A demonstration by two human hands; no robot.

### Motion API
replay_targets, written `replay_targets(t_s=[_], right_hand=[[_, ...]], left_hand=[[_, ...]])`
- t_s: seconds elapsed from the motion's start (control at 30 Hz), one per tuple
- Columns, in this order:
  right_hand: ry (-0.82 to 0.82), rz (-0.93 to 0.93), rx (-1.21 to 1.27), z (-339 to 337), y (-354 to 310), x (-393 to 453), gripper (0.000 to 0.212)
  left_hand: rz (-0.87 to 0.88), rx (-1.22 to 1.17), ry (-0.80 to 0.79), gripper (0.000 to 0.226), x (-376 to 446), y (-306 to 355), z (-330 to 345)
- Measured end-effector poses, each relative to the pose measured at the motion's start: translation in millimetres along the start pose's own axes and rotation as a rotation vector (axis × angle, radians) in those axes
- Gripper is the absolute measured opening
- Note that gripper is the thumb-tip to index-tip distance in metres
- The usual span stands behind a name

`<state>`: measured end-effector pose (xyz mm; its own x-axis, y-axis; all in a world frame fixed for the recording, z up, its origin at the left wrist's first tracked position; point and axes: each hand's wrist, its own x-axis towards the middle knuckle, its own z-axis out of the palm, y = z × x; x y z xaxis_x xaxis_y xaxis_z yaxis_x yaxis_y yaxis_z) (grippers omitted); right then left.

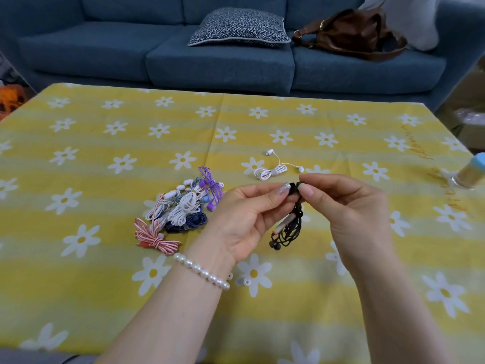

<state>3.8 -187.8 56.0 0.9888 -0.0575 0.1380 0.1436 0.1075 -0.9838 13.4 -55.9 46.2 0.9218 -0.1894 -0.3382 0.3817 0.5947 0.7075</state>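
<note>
Tangled black earphones (288, 227), thin knotted cord

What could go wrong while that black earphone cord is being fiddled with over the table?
1. The tangled black earphone cable dangles from a small pinch by the left hand and right hand; it could slip, or a tug might tighten the knots.
2. The small white rubber ear tips on the yellow flowered tablecloth lie by the left wrist; it might sweep them away, and they blend with the white daisies.

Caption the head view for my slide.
Left hand and right hand pinch black earphones above a daisy tablecloth, beside an earphone pile.
</note>
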Motion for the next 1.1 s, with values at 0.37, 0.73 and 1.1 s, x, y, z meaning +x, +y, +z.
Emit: replay_targets(t_s=[0.37,0.73,1.1], right_hand=[[0.048,-0.037,-0.127,-1,2,2,0.024],[0.119,-0.036,-0.196,-1,6,3,0.025],[0.159,-0.022,-0.224,4,9,1,0.028]], left_hand=[[0.0,-0.012,-0.029,0.012,1,-1,-3],[0.097,0.072,-0.004,0.015,2,-10,1],[0.236,0.157,0.119,0.022,-2,-18,8]])
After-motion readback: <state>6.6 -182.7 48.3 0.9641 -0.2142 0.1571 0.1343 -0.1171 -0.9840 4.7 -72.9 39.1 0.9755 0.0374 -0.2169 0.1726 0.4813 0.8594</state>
